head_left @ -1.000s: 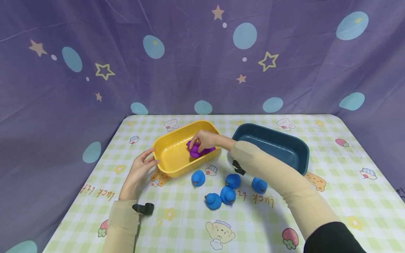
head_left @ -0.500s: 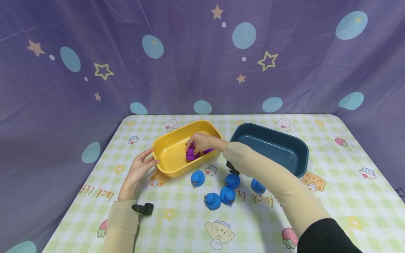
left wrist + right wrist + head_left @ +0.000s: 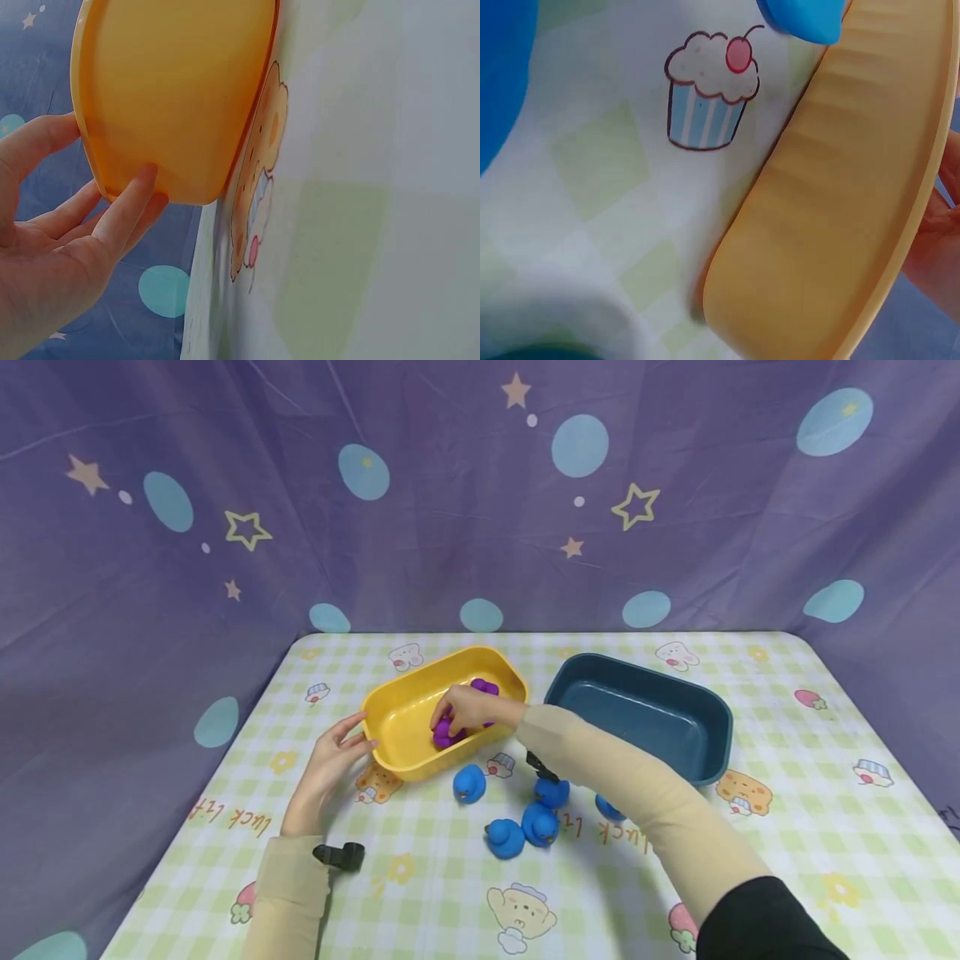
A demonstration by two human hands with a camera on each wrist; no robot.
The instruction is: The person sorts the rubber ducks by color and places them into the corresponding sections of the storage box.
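Observation:
In the head view, my right hand (image 3: 471, 707) reaches inside the yellow tub (image 3: 405, 732) and pinches a purple rubber duck (image 3: 442, 736) near its floor. More purple (image 3: 483, 686) shows behind that hand, partly covered. My left hand (image 3: 335, 758) touches the tub's left end. Its fairly straight fingers rest on the rim and outer wall, as the left wrist view shows of the hand (image 3: 64, 255) and tub (image 3: 172, 97). From the right wrist, the tub's side (image 3: 817, 217) hides most of the right hand (image 3: 939, 232) and the held duck.
Several blue rubber ducks (image 3: 542, 823) lie in front of the tub, some under the right forearm. A dark teal tub (image 3: 675, 722) stands to the right, its bare floor partly behind the right sleeve (image 3: 615, 752). A checked cloth (image 3: 435, 893) covers the table.
My right hand has moved a little left and toward me inside the yellow tub, with the purple duck. More purple has come into sight behind it. The left hand stays put.

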